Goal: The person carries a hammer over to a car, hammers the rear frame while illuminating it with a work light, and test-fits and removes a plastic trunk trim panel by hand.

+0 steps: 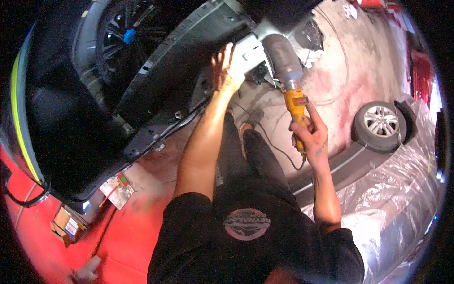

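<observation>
My right hand (309,135) grips a yellow corded power tool (296,106) by its narrow body. A wide, dark cylindrical head (282,57) forms the tool's front end; its exact kind is unclear. That head is close beside a brightly lit white part (247,54) at the end of a dark car body panel (175,57). My left hand (228,71) lies against the lit part with its fingers stretched out, apparently touching it. The glare hides the exact contact.
A wheel with a blue center (129,36) is at upper left. On the right, plastic sheeting (378,189) covers part of a grey car, near its silver wheel (379,120). A cord (276,147) crosses the floor near my feet. A cardboard box (68,225) sits at lower left.
</observation>
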A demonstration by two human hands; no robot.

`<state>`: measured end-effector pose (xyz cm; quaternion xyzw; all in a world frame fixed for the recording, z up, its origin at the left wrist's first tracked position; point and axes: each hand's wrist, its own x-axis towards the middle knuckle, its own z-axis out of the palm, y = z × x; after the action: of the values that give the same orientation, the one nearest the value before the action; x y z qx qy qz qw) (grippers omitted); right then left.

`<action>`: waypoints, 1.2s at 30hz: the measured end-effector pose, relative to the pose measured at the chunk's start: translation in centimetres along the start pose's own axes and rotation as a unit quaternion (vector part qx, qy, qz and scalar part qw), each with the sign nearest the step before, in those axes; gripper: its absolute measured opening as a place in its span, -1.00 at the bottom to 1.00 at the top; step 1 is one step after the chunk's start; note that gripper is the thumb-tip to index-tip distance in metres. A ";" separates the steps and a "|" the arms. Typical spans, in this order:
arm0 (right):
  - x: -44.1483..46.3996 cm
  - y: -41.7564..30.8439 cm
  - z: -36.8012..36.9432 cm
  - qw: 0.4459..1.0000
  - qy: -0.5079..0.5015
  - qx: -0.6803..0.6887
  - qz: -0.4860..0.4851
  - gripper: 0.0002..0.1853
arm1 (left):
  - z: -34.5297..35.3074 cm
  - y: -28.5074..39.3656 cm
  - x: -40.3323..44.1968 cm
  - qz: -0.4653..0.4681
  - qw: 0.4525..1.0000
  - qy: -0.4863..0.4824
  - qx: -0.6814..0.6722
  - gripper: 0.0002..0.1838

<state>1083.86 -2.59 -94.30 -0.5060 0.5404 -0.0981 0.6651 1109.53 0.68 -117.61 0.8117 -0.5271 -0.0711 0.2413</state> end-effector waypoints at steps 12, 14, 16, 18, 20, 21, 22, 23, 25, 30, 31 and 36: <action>1.3 -3.2 3.8 0.999 0.004 -0.002 -0.050 -0.22 | 0.3 -0.2 -0.1 -0.003 1.000 0.018 -0.026 -0.38; 1.5 -3.7 4.5 0.998 0.016 -0.013 -0.054 -0.22 | 0.1 -0.1 0.1 -0.006 0.999 0.021 -0.034 -0.39; 1.7 -4.0 5.0 0.998 0.021 -0.017 -0.056 -0.22 | -0.3 0.1 0.1 -0.001 0.999 0.028 -0.036 -0.40; 2.0 -4.0 5.5 0.998 0.016 -0.014 -0.058 -0.22 | 0.0 0.1 0.2 -0.002 0.999 0.030 -0.034 -0.44; 1.9 -4.6 6.4 0.998 0.011 -0.025 -0.059 -0.22 | -0.3 0.1 0.3 -0.006 0.998 0.028 -0.052 -0.46; 1.9 -4.7 6.7 0.997 0.011 -0.030 -0.065 -0.21 | -0.8 0.2 0.4 0.012 0.996 0.075 -0.050 -0.48; 1.9 -4.6 6.9 0.997 0.005 -0.029 -0.067 -0.21 | -1.4 -0.2 0.7 -0.012 0.987 0.062 -0.148 -0.48; 1.7 -4.4 6.9 0.997 0.000 -0.029 -0.066 -0.20 | -3.3 -0.5 1.2 -0.037 0.968 0.045 -0.246 -0.47; 1.2 -4.0 6.6 0.998 -0.001 -0.029 -0.048 -0.19 | -4.8 -6.9 1.9 -0.023 0.984 0.136 -0.112 -0.42; 0.6 -2.5 5.6 0.999 0.007 -0.035 -0.018 -0.18 | -10.4 -26.2 0.3 -0.313 0.940 -0.127 0.047 -0.06; 0.5 -2.3 5.7 0.999 0.010 -0.031 -0.014 -0.18 | -9.4 -31.8 -1.1 -0.250 0.961 -0.119 0.018 -0.20; -0.2 -2.8 6.4 0.999 0.016 -0.023 -0.036 -0.17 | -15.5 -29.6 2.4 -0.191 0.958 -0.208 0.041 -0.81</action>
<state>1090.16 -0.16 -92.66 -0.5385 0.5343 -0.1177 0.6409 1140.63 13.12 -117.56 0.8737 -0.4033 -0.2617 0.0741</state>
